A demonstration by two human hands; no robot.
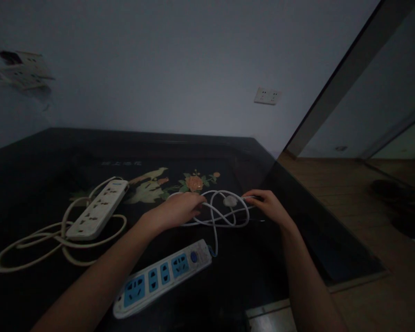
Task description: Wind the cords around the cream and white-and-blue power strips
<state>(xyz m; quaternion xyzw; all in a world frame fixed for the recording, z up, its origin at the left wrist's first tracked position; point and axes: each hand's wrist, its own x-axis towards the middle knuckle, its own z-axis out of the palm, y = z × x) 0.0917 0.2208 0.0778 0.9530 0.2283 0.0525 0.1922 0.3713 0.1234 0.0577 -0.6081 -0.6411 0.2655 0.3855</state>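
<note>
A tangled white power cord (224,221) lies in loops on the dark table. My left hand (180,210) grips its left side, fingers curled round the strands. At the right end of the loops, my right hand (264,203) pinches a strand of the same cord between thumb and fingers. A white plug (230,201) rests among the loops between the hands. The cord runs down to a white power strip with blue sockets (166,276), lying slanted in front of me, partly behind my left forearm.
A second white power strip (100,210) lies to the left, its cream cord (27,251) looped around it. The black table (228,272) bears a painted flower and bird. Wall sockets (267,96) sit above the table; more outlets (26,69) are at the left. Wooden floor (321,184) shows right.
</note>
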